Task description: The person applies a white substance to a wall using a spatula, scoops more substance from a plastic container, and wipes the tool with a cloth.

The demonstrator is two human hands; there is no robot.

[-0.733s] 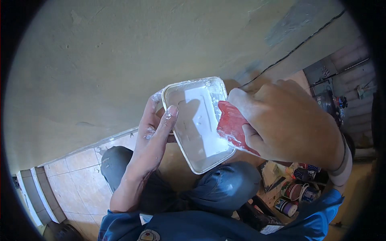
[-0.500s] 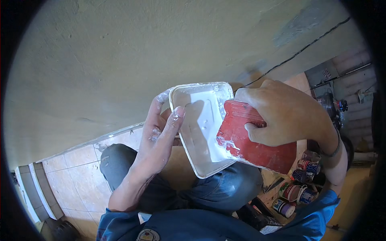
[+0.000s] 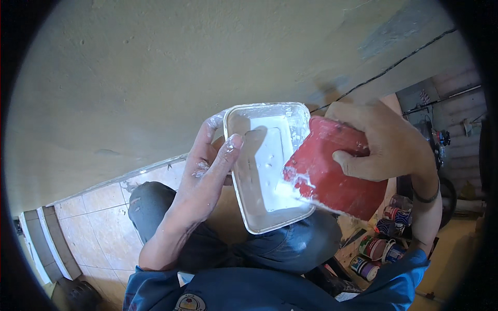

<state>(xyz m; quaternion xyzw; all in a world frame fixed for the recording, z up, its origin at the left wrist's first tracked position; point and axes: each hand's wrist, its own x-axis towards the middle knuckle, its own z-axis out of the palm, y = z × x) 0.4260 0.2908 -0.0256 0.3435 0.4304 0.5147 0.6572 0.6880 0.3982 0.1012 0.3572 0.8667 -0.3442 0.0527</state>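
A white rectangular plastic tub (image 3: 252,220), with white paste on its floor and inner walls, is held tilted above my knees. My left hand (image 3: 210,173) grips its left side, thumb over the rim and fingers behind; white smears mark the skin. In my right hand (image 3: 381,140) is a flat red putty spreader (image 3: 337,166), the thumb lying across its face and the other fingers behind it. White paste coats the spreader's lower left corner and edge, which reach over the tub's right rim. The far side of the spreader is hidden.
A greenish-grey wall (image 3: 155,93) rises close in front, with a black cable (image 3: 394,61) running along it. Several paint cans (image 3: 372,248) stand on the floor at the right. Pale tiles (image 3: 104,228) cover the floor at the left.
My right hand has moved slightly right with the spreader, drawing its corner across the tub toward the right rim. The tub has shifted a little right in my left hand.
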